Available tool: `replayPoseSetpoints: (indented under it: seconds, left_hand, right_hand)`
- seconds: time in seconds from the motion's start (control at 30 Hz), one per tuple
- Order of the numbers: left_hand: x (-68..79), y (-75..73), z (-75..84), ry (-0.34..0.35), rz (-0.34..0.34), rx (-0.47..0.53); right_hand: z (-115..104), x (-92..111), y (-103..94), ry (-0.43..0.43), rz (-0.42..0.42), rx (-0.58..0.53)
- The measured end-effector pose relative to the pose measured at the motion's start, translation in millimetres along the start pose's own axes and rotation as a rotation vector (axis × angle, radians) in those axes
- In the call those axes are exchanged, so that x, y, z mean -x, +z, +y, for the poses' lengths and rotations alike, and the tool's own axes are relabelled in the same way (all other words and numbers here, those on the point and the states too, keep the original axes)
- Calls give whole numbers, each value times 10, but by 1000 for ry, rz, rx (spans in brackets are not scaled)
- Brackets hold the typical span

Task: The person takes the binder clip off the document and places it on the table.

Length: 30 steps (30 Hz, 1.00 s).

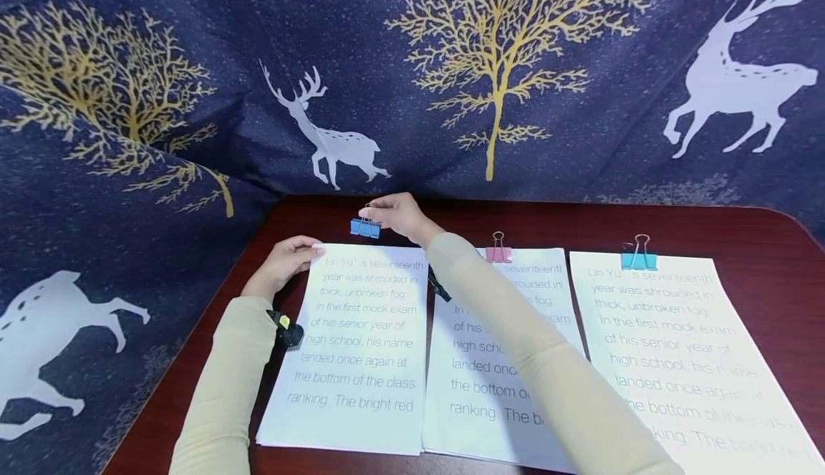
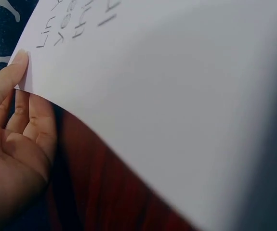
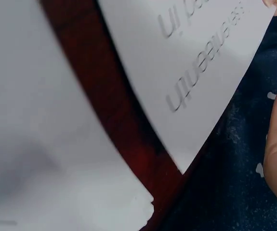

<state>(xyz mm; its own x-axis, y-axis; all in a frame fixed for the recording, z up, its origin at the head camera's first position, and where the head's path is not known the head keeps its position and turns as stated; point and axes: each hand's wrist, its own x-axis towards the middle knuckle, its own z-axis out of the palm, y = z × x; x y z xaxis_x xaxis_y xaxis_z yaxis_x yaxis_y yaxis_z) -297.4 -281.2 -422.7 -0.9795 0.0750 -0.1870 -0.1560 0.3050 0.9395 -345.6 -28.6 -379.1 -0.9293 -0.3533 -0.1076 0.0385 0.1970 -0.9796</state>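
from my seat, the left hand sits at the far left corner of the left stack, thumb on top and fingers beneath, pinching the paper; i can't tell how many sheets are in that pinch. this stack has no clip on it, so i count it as the unfinished one. just past its far edge is the blue clip, apart from the paper, and i can't tell whether its mouth is spread. the right hand grips it by the handles, between thumb and fingers.

next along, the middle stack looks done to me: the pink clip bites its far edge, handle pointing away. the right sleeve crosses over this stack and hides some of the print. at the right, the right stack looks done too, with the teal clip on its far edge. by my reading, two of three are fastened, and only the blue clip's bite on the left stack is lacking.
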Motion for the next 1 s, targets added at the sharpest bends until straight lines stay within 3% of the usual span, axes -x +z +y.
replayPoseSetpoints:
  seconds: [0.3,0.63,0.87,1.0]
  left_hand:
    - [-30,16,10,-23,-5,-59]
    - [-64,87,52,-43,6,-98]
    - [-62,71,65,-73,12,-184]
    - [-79,80,76,-67,8,-192]
  right_hand:
    - [115,-11,37,11,7,98]
    - [168,29,35,106,35,199]
    - [210,3,102,124,26,335]
    - [206,8,102,125,28,305]
